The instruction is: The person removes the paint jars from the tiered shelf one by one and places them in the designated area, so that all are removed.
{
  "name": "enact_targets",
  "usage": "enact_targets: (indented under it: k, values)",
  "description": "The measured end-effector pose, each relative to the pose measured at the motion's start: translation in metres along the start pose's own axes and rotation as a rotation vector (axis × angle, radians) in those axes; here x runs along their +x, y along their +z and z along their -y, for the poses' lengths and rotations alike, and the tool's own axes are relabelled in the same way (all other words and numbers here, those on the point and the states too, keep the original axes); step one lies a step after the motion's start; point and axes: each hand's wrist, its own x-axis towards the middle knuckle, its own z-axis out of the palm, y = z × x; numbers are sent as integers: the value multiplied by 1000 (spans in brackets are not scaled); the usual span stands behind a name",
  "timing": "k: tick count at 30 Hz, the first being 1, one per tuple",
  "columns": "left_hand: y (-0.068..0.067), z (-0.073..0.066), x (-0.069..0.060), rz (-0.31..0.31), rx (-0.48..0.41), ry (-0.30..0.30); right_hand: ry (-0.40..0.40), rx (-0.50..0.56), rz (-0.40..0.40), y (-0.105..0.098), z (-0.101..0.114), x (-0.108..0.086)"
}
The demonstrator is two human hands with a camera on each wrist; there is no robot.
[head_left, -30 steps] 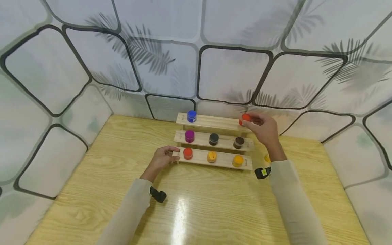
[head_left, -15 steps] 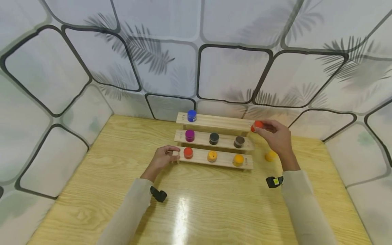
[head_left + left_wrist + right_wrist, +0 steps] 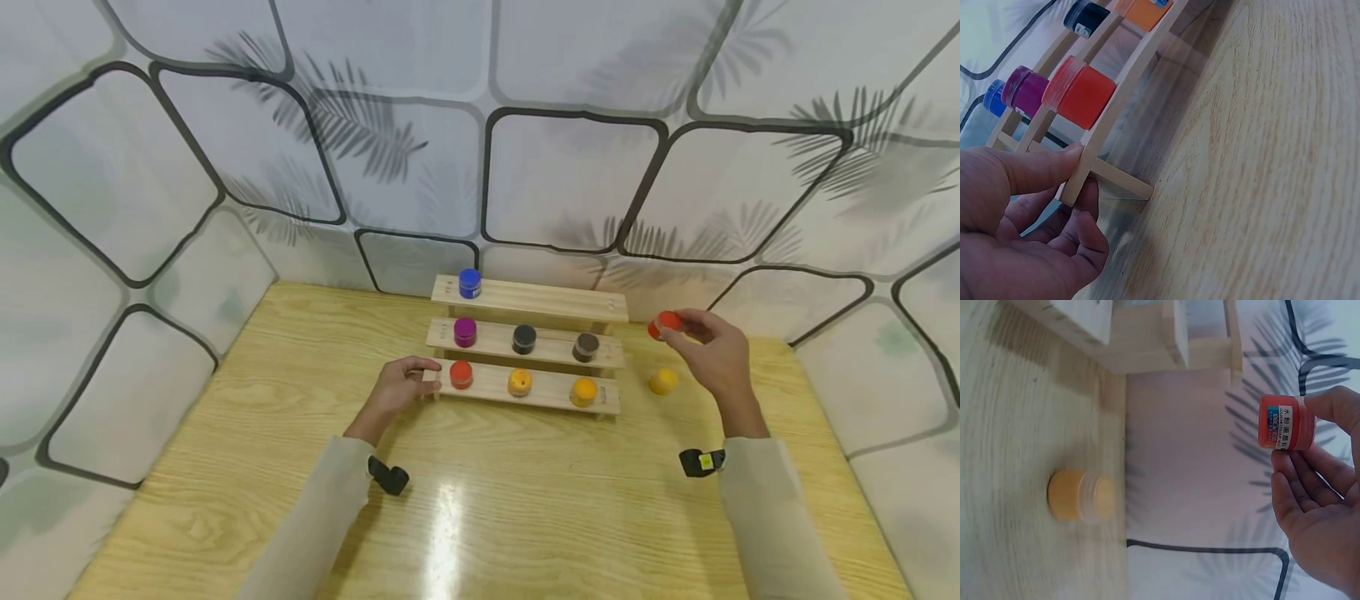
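A three-tier wooden rack point(image 3: 551, 390) stands on the table with small paint jars on its steps. My left hand point(image 3: 399, 387) pinches the left end of its lowest step between thumb and fingers, close to a red paint jar point(image 3: 1079, 92). To the right of the rack, my right hand point(image 3: 712, 352) holds another red paint jar point(image 3: 1285, 422) in the air by its lid end; its printed label shows in the right wrist view. Below that hand, a yellow-orange paint jar point(image 3: 663, 381) stands on the table. On the top step sits a blue paint jar point(image 3: 470, 284) at the left.
The middle step bears a purple jar point(image 3: 465, 332), a black jar point(image 3: 524, 339) and a dark brown jar point(image 3: 586, 347). Two yellow-orange jars, one at the centre point(image 3: 519, 382) and one at the right point(image 3: 583, 392), share the lowest step. A patterned wall point(image 3: 570, 183) rises behind the table.
My right hand has carried the red paint jar off the right end of the top step, rightward and slightly nearer. The left hand keeps its place on the rack.
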Motion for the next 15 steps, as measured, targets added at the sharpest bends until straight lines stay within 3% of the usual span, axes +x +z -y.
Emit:
enact_targets:
  k: [15]
  values:
    - [2, 0, 0, -3, -1, 2, 80, -81, 18, -13, -36, -5]
